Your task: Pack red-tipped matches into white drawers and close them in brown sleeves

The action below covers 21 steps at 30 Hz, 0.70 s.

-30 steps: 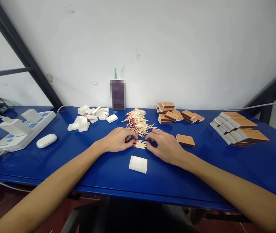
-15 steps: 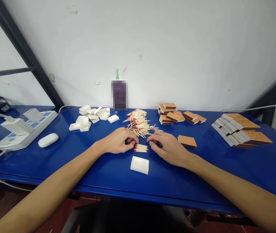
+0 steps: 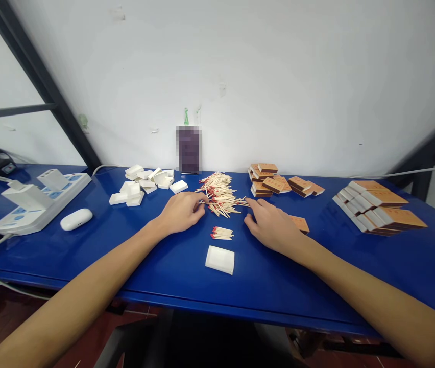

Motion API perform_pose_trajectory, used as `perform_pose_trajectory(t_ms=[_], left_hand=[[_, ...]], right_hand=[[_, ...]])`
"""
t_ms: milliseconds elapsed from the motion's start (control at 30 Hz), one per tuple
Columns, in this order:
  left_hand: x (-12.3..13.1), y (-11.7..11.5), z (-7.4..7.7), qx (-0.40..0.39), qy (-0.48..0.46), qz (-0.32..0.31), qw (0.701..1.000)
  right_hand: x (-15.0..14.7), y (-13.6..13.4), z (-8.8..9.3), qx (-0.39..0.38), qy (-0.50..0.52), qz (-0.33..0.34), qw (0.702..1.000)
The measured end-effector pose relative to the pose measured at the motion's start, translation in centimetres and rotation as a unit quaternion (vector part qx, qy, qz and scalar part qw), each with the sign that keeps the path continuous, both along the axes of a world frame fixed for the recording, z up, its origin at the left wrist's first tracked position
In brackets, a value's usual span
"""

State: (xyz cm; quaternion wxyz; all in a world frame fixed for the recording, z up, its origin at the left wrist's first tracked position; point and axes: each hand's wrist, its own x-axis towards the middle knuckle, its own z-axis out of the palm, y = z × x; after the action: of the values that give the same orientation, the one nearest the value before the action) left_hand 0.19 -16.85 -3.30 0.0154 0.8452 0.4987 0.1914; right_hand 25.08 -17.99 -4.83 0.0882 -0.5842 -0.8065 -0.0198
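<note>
My left hand (image 3: 182,210) rests on the blue table (image 3: 164,266) with its fingers curled together at the left edge of a loose pile of red-tipped matches (image 3: 220,190), pinching at a few of them. My right hand (image 3: 270,224) lies flat, fingers stretched towards the right edge of the same pile, holding nothing. Between my hands lies a small tidy bundle of matches (image 3: 222,233), touched by neither hand. Nearer to me sits a white inner matchbox tray (image 3: 220,259). An orange matchbox sleeve (image 3: 302,223) lies partly behind my right hand.
Several white trays (image 3: 141,183) lie at the back left, orange sleeves (image 3: 274,181) at the back middle, stacked matchboxes (image 3: 378,208) at the right. A power strip with chargers (image 3: 35,199) and a white earbud case (image 3: 75,219) sit at the left. A blurred dark object (image 3: 189,150) leans on the wall.
Both hands have let go of the small match bundle and moved away from me to the big pile. The bundle now lies alone on the table.
</note>
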Motion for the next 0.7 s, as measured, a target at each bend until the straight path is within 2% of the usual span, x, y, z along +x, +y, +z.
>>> perform_pose_trajectory(t_ms=[100, 167, 500, 700], left_hand=[[-0.1, 0.2, 0.0, 0.011, -0.009, 0.038, 0.999], [-0.3, 0.3, -0.1, 0.015, -0.009, 0.04, 0.999], [-0.4, 0.4, -0.4, 0.002, -0.001, -0.037, 0.999], [-0.4, 0.4, -0.6, -0.005, 0.002, -0.081, 0.997]], right_hand=[[0.1, 0.3, 0.1, -0.006, 0.001, 0.004, 1.0], [0.3, 0.4, 0.2, -0.008, 0.008, 0.007, 1.0], [1.1, 1.1, 0.2, -0.019, 0.032, 0.022, 0.999], [1.0, 0.1, 0.9, -0.02, 0.025, 0.032, 0.999]])
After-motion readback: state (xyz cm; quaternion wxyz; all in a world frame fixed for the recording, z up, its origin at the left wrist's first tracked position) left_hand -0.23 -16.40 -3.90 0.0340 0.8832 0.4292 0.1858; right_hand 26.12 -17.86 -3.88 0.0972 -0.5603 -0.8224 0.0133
